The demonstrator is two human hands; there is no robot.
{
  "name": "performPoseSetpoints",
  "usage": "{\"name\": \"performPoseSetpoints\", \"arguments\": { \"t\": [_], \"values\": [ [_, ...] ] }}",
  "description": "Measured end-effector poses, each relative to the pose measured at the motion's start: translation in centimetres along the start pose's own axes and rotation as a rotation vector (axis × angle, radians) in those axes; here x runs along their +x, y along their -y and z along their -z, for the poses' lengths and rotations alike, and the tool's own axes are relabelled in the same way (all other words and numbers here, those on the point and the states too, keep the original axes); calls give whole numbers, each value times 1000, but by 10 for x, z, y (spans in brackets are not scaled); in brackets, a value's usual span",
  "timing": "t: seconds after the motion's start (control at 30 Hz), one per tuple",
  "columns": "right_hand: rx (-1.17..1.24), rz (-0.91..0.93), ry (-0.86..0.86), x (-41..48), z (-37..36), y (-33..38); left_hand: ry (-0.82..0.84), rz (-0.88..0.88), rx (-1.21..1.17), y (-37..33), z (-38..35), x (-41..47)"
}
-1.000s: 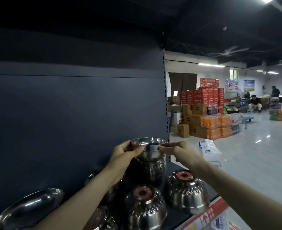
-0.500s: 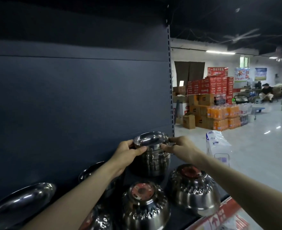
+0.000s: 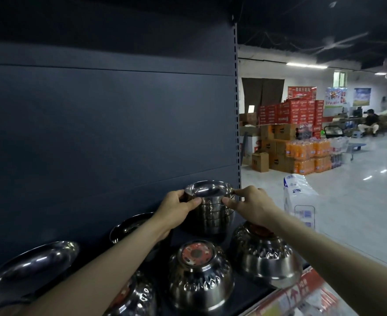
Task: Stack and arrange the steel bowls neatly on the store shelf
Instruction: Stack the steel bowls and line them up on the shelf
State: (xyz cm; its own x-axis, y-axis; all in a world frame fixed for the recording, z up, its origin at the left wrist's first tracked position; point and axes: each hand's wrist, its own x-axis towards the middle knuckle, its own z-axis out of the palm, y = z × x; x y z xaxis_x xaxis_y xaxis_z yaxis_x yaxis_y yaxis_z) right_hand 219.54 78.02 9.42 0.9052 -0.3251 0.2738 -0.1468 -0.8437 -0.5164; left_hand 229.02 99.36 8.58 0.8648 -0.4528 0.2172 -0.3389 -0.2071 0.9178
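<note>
Bowls, steel, on the dark shelf (image 3: 254,290) against the back panel (image 3: 108,133); going big to small. Wide shallow dish (image 3: 28,267) far left, tilted up. Two upside-down bowls at the front, the centre one (image 3: 199,279) with a red sticker on its base, the right one (image 3: 265,254) under my right forearm. Another open bowl (image 3: 131,226) sits half hidden behind my left wrist. Nested stack (image 3: 210,208) stands upright at the back right corner, by the slotted upright (image 3: 235,110), long axis vertical, mouth up. Stack sits between my two hands, straight ahead, both about equally near. My left hand (image 3: 176,209) pinches the top rim from the left, thumb on the near side, fingers curled round behind. My right hand (image 3: 251,205) pinches the right rim, index fingertip and thumb closed on the edge. My guess: I'm squaring the top bowl down into the stack; any nudge goes straight down along that axis. Rims look nearly level, can't tell if fully seated.
</note>
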Motion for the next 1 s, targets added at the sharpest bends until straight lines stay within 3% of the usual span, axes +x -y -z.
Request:
{"name": "performPoseSetpoints", "arguments": {
  "t": [0.17, 0.37, 0.57, 1.0],
  "values": [
    [-45, -23, -53, -21, 2, 10, -26, -35, 159, -8, 2, -24],
    [99, 9, -17, -54, 13, 26, -35, -27, 292, -24, 13, -57],
    [163, 84, 2, -103, 31, 39, -5, -63, 293, -51, 19, -90],
    [192, 38, -16, -204, 57, 40, 129, -163, 263, -80, 4, -149]
  ]
}}
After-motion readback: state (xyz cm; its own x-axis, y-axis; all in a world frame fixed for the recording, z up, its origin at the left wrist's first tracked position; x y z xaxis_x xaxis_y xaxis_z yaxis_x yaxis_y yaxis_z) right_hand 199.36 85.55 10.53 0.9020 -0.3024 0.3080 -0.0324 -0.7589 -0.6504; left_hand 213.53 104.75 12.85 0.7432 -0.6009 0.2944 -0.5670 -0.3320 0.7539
